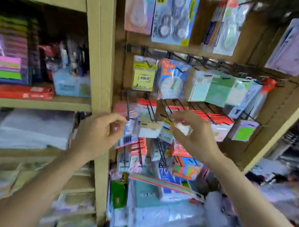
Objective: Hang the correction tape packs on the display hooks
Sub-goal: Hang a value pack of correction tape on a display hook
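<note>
The picture is blurred by motion. My right hand (195, 135) pinches a small clear correction tape pack (173, 128) with a yellow label, held at the tips of the black display hooks (150, 111) in the middle row. My left hand (99, 132) is raised beside it, thumb and forefinger pinched at the tip of the leftmost hook (128, 111). Whether it holds the hook I cannot tell. More hanging packs (172, 83) fill the row above, and red-topped packs (216, 118) hang to the right.
A wooden upright post (103, 56) stands left of the hook panel, with stationery shelves (38, 102) beyond it. Larger blister packs (174, 16) hang at the top. Below the hooks, notebooks and wrapped goods (156, 194) are piled up. An angled wooden frame (277, 132) borders the right.
</note>
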